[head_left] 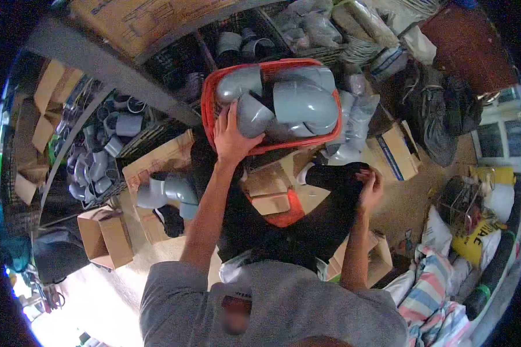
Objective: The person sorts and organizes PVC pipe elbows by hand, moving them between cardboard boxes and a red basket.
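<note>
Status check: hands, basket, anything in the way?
Left hand on red basket rim, fingers spread over grey pipe elbow. Right hand on black material, grip unclear. Cardboard boxes crowd below basket.

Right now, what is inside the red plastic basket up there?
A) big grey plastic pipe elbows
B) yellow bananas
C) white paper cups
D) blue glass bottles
A: the red plastic basket is filled with big grey plastic pipe elbows, and the left hand touches its near side.
</note>
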### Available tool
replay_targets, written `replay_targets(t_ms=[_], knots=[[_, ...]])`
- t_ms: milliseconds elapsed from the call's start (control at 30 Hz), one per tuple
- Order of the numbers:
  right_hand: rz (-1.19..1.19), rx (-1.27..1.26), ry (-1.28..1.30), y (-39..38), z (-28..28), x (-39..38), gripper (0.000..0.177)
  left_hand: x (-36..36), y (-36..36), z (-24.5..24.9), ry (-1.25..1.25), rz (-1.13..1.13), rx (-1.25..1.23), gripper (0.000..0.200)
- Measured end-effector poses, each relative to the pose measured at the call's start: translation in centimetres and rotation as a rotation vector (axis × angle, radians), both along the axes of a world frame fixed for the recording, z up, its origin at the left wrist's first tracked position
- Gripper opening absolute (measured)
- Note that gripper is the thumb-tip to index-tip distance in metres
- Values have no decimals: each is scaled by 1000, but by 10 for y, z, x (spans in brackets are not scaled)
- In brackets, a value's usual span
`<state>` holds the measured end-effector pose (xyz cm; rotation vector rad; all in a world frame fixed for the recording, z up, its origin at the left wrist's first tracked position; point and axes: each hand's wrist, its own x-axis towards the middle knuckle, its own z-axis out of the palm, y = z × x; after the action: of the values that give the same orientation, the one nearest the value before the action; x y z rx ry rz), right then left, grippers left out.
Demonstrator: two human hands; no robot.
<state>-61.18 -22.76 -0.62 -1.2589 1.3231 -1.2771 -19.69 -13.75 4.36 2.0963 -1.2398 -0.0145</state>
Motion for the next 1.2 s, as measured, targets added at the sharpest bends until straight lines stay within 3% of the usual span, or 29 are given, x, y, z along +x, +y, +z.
replay_targets(t_ms=[100, 233, 367, 567, 833, 933, 967, 1000, 1067, 1133, 1167, 1200], knots=[[-26, -84, 131, -5, -9, 2, 28, 6, -1, -12, 132, 33, 30, 117], [40, -10, 102, -14, -6, 7, 27, 14, -3, -20, 147, 17, -23, 115], [40, 33, 96, -21, -4, 31, 27, 27, 10, -23, 318, 19, -95, 111], [12, 68, 133, -21, -3, 40, 32, 31, 3, -19, 288, 38, -85, 107], [93, 55, 208, -27, 0, 50, 34, 50, -9, 78, -46, -33, -29, 113], [126, 4, 177, -29, -11, 43, 33, 73, 26, 85, 339, 54, -392, 116], [137, 0, 170, -30, -11, 44, 33, 83, 48, 79, 265, 113, -399, 118], [110, 17, 167, -27, -5, 50, 32, 84, 73, 74, 621, 230, -471, 116], [84, 43, 159, -22, -2, 54, 32, 93, 127, 41, 1065, 456, -731, 92], [145, 21, 159, -24, -2, 49, 32, 120, 179, -10, 1260, 597, -970, 77], [148, 23, 158, -27, 1, 49, 32, 129, 182, -4, 1234, 701, -961, 78], [157, 18, 257, -33, 8, 54, 33, 148, 192, -16, 1193, 653, -1011, 82]])
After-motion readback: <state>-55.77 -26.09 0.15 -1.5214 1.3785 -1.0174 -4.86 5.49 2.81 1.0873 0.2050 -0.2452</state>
